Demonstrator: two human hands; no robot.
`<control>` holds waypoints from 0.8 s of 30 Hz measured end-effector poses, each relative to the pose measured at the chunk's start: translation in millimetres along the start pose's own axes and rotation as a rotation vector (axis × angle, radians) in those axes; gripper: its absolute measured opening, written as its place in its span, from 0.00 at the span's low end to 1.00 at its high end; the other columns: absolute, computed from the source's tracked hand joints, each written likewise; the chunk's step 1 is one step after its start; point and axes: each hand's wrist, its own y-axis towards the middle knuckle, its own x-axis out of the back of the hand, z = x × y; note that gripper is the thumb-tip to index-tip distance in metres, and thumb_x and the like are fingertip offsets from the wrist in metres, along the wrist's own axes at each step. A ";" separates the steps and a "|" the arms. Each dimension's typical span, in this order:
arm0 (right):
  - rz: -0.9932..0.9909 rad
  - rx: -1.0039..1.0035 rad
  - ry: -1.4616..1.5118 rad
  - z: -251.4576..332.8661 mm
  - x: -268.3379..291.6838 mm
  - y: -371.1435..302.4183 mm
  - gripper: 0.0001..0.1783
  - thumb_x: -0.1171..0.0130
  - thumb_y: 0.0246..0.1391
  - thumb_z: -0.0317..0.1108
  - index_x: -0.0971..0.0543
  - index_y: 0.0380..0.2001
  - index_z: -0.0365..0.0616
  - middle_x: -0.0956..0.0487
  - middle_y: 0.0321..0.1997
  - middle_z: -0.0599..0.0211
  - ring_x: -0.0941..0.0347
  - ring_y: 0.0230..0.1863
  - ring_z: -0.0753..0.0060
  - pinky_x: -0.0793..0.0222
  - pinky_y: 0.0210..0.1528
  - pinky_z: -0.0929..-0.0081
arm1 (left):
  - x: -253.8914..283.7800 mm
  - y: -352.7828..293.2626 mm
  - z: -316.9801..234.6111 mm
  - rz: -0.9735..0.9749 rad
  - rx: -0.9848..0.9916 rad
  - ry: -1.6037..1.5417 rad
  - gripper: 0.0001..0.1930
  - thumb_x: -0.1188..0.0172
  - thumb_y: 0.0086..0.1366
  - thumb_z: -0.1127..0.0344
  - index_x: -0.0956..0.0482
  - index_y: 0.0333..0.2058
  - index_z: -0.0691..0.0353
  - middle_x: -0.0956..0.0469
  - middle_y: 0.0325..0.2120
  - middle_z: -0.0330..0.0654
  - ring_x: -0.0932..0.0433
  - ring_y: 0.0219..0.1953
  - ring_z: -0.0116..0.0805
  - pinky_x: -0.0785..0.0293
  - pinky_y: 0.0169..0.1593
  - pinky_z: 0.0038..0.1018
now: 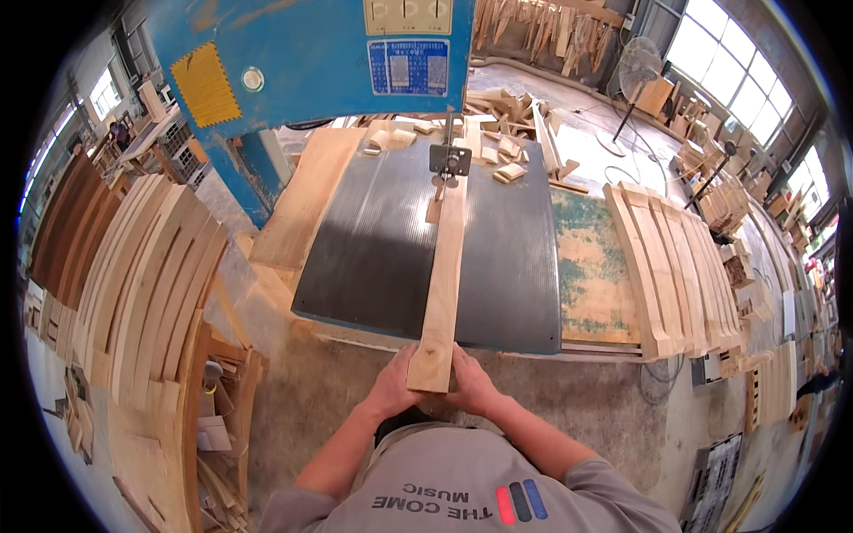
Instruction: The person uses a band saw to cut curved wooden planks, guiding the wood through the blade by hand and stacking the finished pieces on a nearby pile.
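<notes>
A long pale wooden piece (442, 289) lies lengthwise over the dark metal saw table (373, 258), its near end jutting past the front edge. My left hand (391, 384) grips that end from the left side. From the right side my right hand (471, 382) grips the same end, with its fingers partly hidden by the wood. The far end of the piece reaches under the blade guide (450, 161) of a blue band saw (311, 67). A small offcut (434, 210) lies against its left side near the guide.
Offcuts (510, 171) lie scattered at the table's far edge. Shaped wooden pieces (671, 266) rest in a row on the right; more pieces (147, 275) are stacked on the left. A wide board (306, 200) lies left of the table. A fan (635, 71) stands far right.
</notes>
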 end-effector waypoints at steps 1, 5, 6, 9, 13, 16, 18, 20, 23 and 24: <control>-0.009 0.005 -0.044 -1.3 -3.2 -3.3 0.60 0.26 0.40 0.42 0.52 0.69 0.38 0.40 0.68 0.46 0.42 0.67 0.43 0.45 0.68 0.56 | 4.7 7.1 -4.3 0.035 -0.010 0.010 0.44 0.25 0.46 0.55 0.37 0.59 0.66 0.30 0.55 0.55 0.31 0.57 0.55 0.33 0.60 0.40; 0.010 -0.064 -0.160 1.3 0.4 0.8 0.66 0.25 0.36 0.52 0.53 0.68 0.33 0.43 0.68 0.39 0.46 0.68 0.36 0.47 0.67 0.47 | 5.1 13.9 6.3 0.043 -0.118 0.098 0.42 0.26 0.47 0.56 0.35 0.58 0.65 0.30 0.54 0.56 0.31 0.56 0.57 0.33 0.60 0.41; 0.000 -0.064 -0.151 -0.3 -2.2 1.7 0.67 0.24 0.34 0.52 0.54 0.69 0.36 0.42 0.68 0.42 0.46 0.68 0.36 0.48 0.67 0.47 | 4.1 15.4 6.8 0.074 -0.077 0.073 0.42 0.26 0.47 0.55 0.35 0.58 0.65 0.30 0.54 0.56 0.31 0.56 0.57 0.33 0.60 0.41; -0.021 -0.052 -0.138 -3.2 0.5 8.5 0.69 0.23 0.31 0.51 0.55 0.70 0.41 0.41 0.67 0.48 0.45 0.67 0.38 0.49 0.67 0.47 | 2.9 13.9 13.4 0.110 -0.024 0.022 0.43 0.26 0.46 0.55 0.36 0.58 0.66 0.30 0.55 0.57 0.32 0.58 0.57 0.35 0.62 0.42; 0.004 -0.060 -0.033 5.2 5.4 11.1 0.70 0.22 0.28 0.48 0.54 0.70 0.42 0.39 0.66 0.49 0.44 0.67 0.40 0.48 0.67 0.48 | -4.9 7.3 45.7 0.060 -0.122 0.103 0.47 0.26 0.45 0.53 0.38 0.60 0.70 0.32 0.57 0.60 0.34 0.61 0.57 0.37 0.64 0.41; 0.006 -0.036 0.056 -0.5 3.7 13.8 0.70 0.21 0.27 0.45 0.53 0.69 0.39 0.39 0.66 0.45 0.44 0.68 0.39 0.48 0.67 0.48 | -2.3 6.1 45.3 0.044 -0.098 0.103 0.49 0.25 0.44 0.53 0.39 0.60 0.72 0.33 0.58 0.62 0.35 0.62 0.58 0.37 0.65 0.41; -0.007 -0.021 -0.016 5.3 11.5 18.0 0.70 0.21 0.26 0.44 0.53 0.69 0.39 0.39 0.66 0.45 0.45 0.68 0.39 0.48 0.67 0.49 | 2.0 10.2 41.5 0.047 -0.102 0.110 0.49 0.25 0.44 0.53 0.39 0.60 0.73 0.33 0.57 0.62 0.35 0.62 0.59 0.37 0.65 0.41; -0.009 -0.001 -0.028 -4.3 5.3 18.7 0.70 0.21 0.26 0.48 0.52 0.69 0.39 0.40 0.67 0.46 0.46 0.69 0.39 0.48 0.68 0.52 | 5.8 14.9 38.2 0.056 -0.115 0.112 0.49 0.25 0.44 0.53 0.39 0.60 0.73 0.32 0.57 0.62 0.34 0.61 0.59 0.38 0.65 0.42; -0.056 0.064 -0.065 -17.9 1.1 25.4 0.70 0.21 0.25 0.50 0.51 0.69 0.36 0.41 0.68 0.45 0.47 0.70 0.39 0.49 0.70 0.53 | 7.6 21.9 39.2 0.055 -0.153 0.138 0.48 0.25 0.43 0.53 0.38 0.59 0.74 0.32 0.56 0.63 0.34 0.61 0.60 0.39 0.66 0.44; -0.049 0.059 -0.082 -18.2 -0.4 24.5 0.70 0.21 0.25 0.50 0.50 0.68 0.35 0.41 0.68 0.45 0.48 0.70 0.39 0.49 0.70 0.53 | 4.2 24.6 45.9 0.041 -0.169 0.166 0.48 0.25 0.43 0.53 0.38 0.59 0.74 0.31 0.56 0.63 0.33 0.60 0.60 0.40 0.66 0.45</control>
